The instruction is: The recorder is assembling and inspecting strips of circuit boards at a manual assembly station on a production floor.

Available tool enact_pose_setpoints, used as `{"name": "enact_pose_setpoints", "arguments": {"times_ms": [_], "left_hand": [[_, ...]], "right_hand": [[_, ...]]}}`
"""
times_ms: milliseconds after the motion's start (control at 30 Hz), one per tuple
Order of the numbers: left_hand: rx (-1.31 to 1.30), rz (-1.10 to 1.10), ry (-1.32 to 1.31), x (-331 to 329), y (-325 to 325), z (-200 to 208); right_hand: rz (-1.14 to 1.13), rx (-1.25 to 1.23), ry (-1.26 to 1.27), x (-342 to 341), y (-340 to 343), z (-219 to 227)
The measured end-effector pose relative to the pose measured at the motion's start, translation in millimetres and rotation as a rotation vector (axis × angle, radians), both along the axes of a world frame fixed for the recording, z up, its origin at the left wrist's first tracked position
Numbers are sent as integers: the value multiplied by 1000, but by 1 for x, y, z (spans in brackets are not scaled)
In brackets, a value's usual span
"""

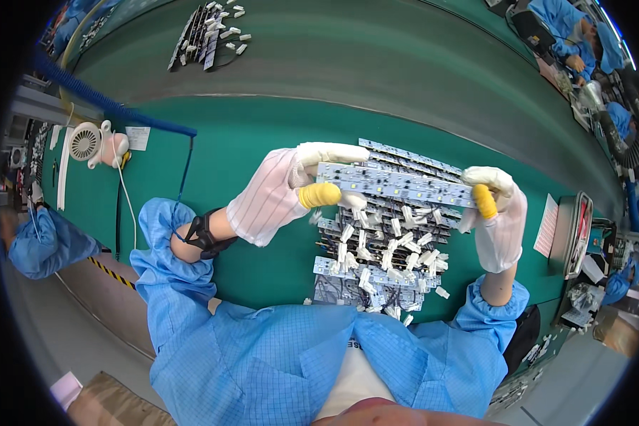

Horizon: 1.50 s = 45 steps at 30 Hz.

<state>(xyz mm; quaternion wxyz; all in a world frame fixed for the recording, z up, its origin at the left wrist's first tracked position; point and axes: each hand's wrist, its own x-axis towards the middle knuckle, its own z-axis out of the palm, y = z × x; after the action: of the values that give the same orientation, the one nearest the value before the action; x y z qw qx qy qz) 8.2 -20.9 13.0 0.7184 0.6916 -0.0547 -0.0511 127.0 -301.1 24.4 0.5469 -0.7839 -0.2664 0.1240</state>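
Observation:
Between my two gloved hands, a long white LED circuit board strip [397,184] is held level above the bench, its component side showing. My left hand [298,186] pinches its left end, a yellow cover on the thumb. At the right end, my right hand [493,202] grips it the same way, also with a yellow thumb cover. Beneath lies a pile of similar LED strips [326,266] with dark wires and several white plug connectors [390,259]. More strips [405,155] lie just beyond the held one, partly hidden by it.
Along the green bench [248,284], a grey conveyor belt [319,71] carries another bundle of strips [209,39]. At the left stand a small fan [86,142] and a hanging blue coiled hose [149,121]. A metal tray [579,234] sits right. Co-workers in blue sit around.

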Motion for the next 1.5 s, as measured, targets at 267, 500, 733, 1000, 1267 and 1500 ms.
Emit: {"name": "enact_pose_setpoints", "arguments": {"times_ms": [267,500,733,1000,1267,1500], "left_hand": [[540,130,-306,1,13,-14],[616,187,-423,-1,14,-14],[436,154,-302,-1,18,-15],[432,143,-434,2,20,-10],[240,187,-222,2,20,-13],[500,168,-297,4,24,-6]], "right_hand": [[88,305,345,5,-3,9],[1,245,289,1,-5,10],[82,267,267,3,-11,7],[4,307,212,-3,-9,6],[101,295,339,-3,-15,11],[75,261,326,-4,-10,11]]}}
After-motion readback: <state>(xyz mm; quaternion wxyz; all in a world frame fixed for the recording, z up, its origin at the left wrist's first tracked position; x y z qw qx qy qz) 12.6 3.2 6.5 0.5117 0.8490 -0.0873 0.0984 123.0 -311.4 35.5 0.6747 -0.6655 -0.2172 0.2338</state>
